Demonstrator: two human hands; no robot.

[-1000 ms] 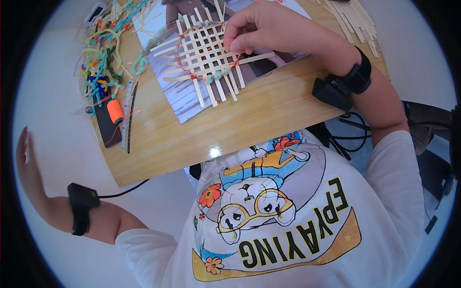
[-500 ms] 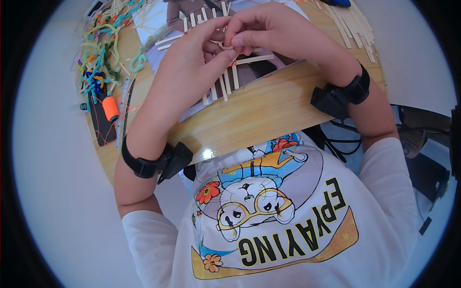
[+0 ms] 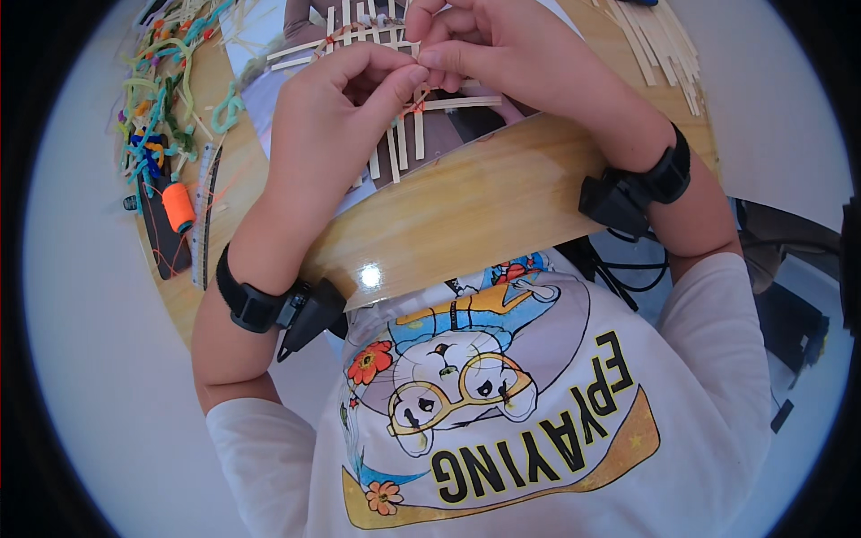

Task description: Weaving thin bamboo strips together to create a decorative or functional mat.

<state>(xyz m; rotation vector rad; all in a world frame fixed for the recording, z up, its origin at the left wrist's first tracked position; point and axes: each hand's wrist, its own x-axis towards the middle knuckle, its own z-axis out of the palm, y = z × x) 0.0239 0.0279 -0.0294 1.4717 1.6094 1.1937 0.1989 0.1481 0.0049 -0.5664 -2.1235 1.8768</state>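
Open to passage across the bare near side of the wooden table (image 3: 484, 202), between left forearm (image 3: 287, 215) and right forearm (image 3: 623, 121). Blocked over the woven strips (image 3: 419, 134) by left hand (image 3: 332, 117) and right hand (image 3: 502, 45), close together. Crowded at left by tangled coloured stems (image 3: 163, 94), orange spool (image 3: 178, 208) and ruler (image 3: 205, 211), at far right by loose strips (image 3: 655, 45).

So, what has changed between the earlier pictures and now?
The left hand, first beyond the left edge of the yellowish wooden table, has moved rightward and forward to the woven lattice of pale flat strips, beside the right hand; whether it grips anything is unclear. The right hand stayed at the lattice; the orange thread spool stayed left of it.
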